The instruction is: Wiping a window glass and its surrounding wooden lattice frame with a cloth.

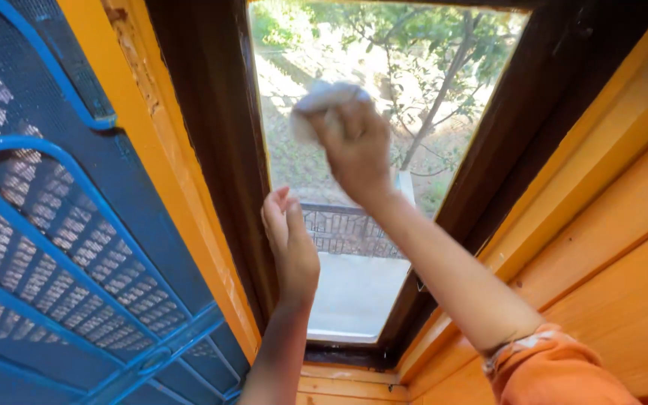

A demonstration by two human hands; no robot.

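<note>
Head view looks at a narrow window with a dark brown frame (211, 150) set in orange wooden walls. The right hand (358, 150) is raised against the glass (354, 292), clenched around a crumpled white cloth (316, 101) that it presses flat to the upper part of the pane. The cloth sticks out above and to the left of the knuckles. An orange sleeve (556, 371) is pushed up past the elbow of that arm.

The left hand (288, 240) sits lower, near the left edge of the pane, fingers straight and together, holding nothing; whether its palm touches the glass or the frame I cannot tell.

A blue metal mesh screen (61, 240) with curved bars fills the left side. Through the glass show trees, a dark railing and a pale slab.
</note>
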